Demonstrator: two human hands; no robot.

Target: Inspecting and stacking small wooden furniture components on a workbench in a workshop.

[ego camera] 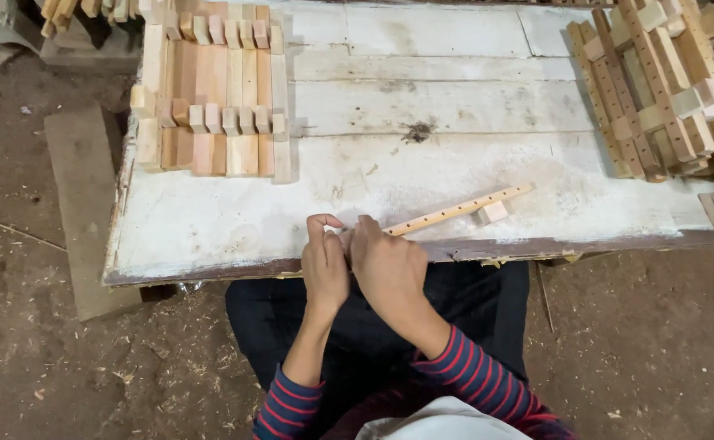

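Note:
A thin wooden strip [459, 209] with a row of small holes lies slanted near the front edge of the white worn table [210, 220]. A small wooden block [492, 213] sits under it near its far end. My right hand [385, 265] grips the strip's near end. My left hand [325, 265] is pressed against the right one at that same end, fingers curled around something small and pale; what it is stays hidden.
Rows of short wooden pieces [214, 94] are stacked at the table's back left. A pile of drilled strips with blocks [667, 81] lies at the back right. A plank [84, 195] rests on the dirt floor at left.

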